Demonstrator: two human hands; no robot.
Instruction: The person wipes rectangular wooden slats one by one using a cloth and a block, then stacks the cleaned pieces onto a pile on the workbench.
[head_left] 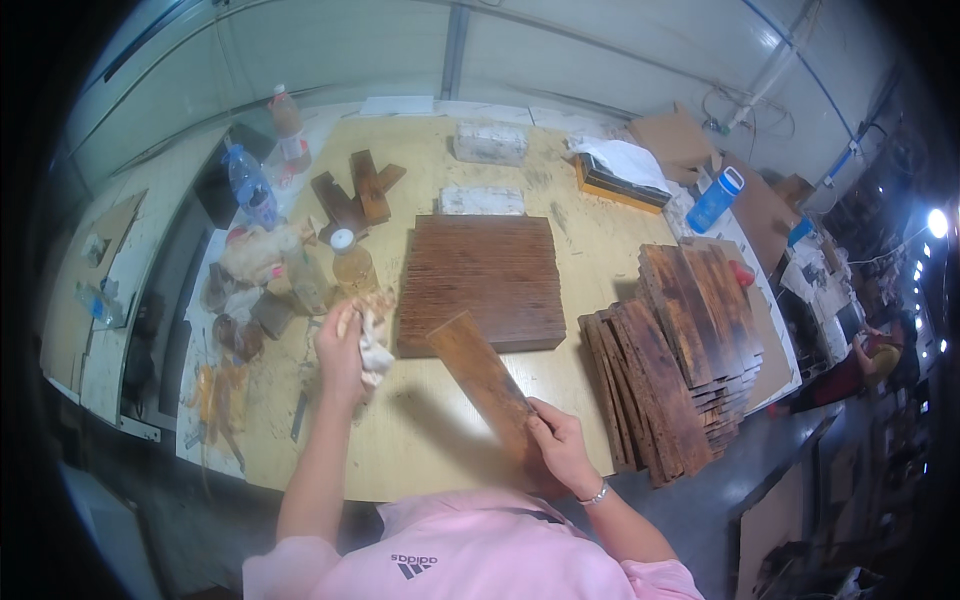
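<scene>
My right hand (562,440) grips a brown wooden board (485,380) by its near right edge, tilted above the table in front of me. A stained white rag (374,345) is bunched in my left hand (340,350), apart from the board. Just beyond the board lies a neat block of stacked dark brown boards (482,280). Beside the rag stands a bottle of amber liquid with a white cap (352,262). To the right of my right hand are piles of rough, dark-streaked boards (655,390).
Crumpled rags (265,252) and a blue-tinted plastic bottle (248,185) crowd the table's left side. Short wood pieces (368,185), white wrapped blocks (490,143), a box under white cloth (625,172) and a blue bottle (715,200) stand farther back. Another person (870,360) is at the far right.
</scene>
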